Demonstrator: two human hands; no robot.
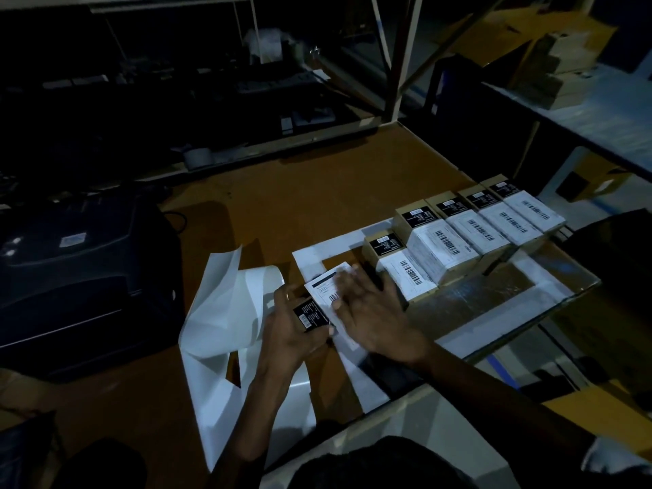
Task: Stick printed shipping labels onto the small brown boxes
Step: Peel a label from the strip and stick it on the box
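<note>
A small brown box (312,315) with a black printed panel sits on the brown table, gripped at its near end by my left hand (287,333). A white shipping label (326,285) with a barcode lies across the box's top. My right hand (374,312) lies flat on that label, fingers spread and blurred. Several small brown boxes (458,234) with white barcode labels stand in a row to the right, running back toward the table's far right edge.
Curled white label backing paper (225,305) trails over the table left of my hands. A black label printer (77,273) stands at the left. White sheets (317,252) lie under the boxes. Shelving with more boxes (561,65) is at the back right.
</note>
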